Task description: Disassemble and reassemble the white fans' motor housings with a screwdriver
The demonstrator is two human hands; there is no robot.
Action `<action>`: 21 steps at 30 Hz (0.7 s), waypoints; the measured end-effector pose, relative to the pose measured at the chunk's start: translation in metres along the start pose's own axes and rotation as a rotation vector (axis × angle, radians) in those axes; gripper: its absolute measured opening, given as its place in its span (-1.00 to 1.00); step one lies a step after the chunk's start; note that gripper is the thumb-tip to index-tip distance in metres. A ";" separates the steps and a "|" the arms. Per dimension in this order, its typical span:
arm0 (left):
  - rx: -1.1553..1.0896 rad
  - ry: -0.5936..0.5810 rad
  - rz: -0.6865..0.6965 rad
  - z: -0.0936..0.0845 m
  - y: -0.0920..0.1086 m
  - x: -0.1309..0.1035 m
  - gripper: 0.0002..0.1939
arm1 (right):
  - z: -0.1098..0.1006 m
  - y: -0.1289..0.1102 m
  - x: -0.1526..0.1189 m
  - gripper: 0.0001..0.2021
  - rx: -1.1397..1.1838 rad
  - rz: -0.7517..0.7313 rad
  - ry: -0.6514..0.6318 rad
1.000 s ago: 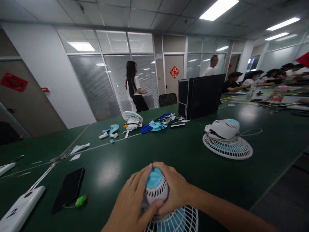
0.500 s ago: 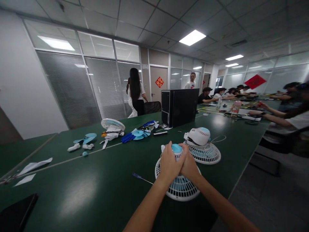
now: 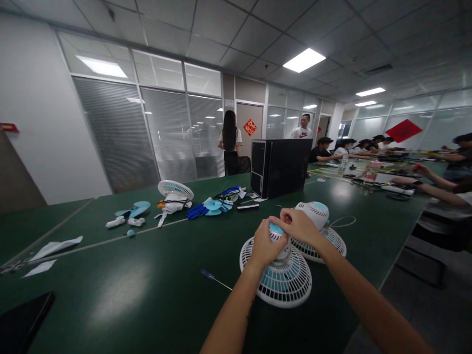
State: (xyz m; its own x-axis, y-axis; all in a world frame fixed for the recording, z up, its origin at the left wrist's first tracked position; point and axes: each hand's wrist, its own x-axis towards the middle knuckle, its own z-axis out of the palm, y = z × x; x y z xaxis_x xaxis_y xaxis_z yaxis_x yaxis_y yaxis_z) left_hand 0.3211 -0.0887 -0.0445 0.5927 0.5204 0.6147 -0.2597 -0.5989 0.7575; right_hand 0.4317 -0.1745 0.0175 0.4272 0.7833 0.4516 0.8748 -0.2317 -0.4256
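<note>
A white fan [image 3: 285, 285] with light blue blades lies grille down on the green table, its motor housing upward. My left hand [image 3: 264, 246] is wrapped round the left side of that housing. On the blue cap at its top rest the bent fingers of my right hand [image 3: 298, 225]; whether they pinch anything is too small to tell. Just behind stands a second white fan [image 3: 312, 211], also grille down, with a thin cable beside it. A screwdriver [image 3: 216, 279] with a blue handle lies left of the nearer fan.
A black computer case [image 3: 282, 167] stands behind the fans. Farther left are a third fan [image 3: 175, 196], blue gloves [image 3: 197, 210], loose blue blades [image 3: 137, 210] and white parts. A black device [image 3: 25, 319] lies near left. People sit along the right.
My right hand has lifted off the side of the housing to the cap, while my left hand stays round it. The view has shifted slightly, and a standing person in back has turned.
</note>
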 end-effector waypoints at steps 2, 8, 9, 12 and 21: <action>-0.009 0.018 0.021 0.002 0.000 -0.001 -0.64 | 0.000 -0.009 0.009 -0.57 -0.070 -0.003 -0.056; 0.029 0.057 -0.005 -0.007 -0.009 -0.006 -0.55 | 0.005 -0.023 0.017 -0.61 -0.139 -0.072 -0.178; 0.042 0.055 -0.023 -0.009 -0.010 -0.006 -0.51 | 0.005 -0.022 0.018 -0.58 -0.144 -0.078 -0.186; 0.073 0.044 -0.072 -0.011 -0.009 -0.006 -0.42 | 0.005 -0.014 0.024 -0.49 -0.141 -0.101 -0.235; 0.065 -0.085 -0.118 -0.017 -0.001 -0.006 -0.37 | -0.016 0.011 0.053 -0.54 0.124 -0.243 -0.576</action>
State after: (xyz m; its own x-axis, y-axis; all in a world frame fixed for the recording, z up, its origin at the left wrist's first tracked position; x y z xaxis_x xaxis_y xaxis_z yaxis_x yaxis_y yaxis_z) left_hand 0.3052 -0.0813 -0.0450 0.6794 0.5379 0.4991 -0.1358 -0.5763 0.8059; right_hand 0.4676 -0.1445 0.0490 -0.0019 0.9977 0.0671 0.8834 0.0331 -0.4674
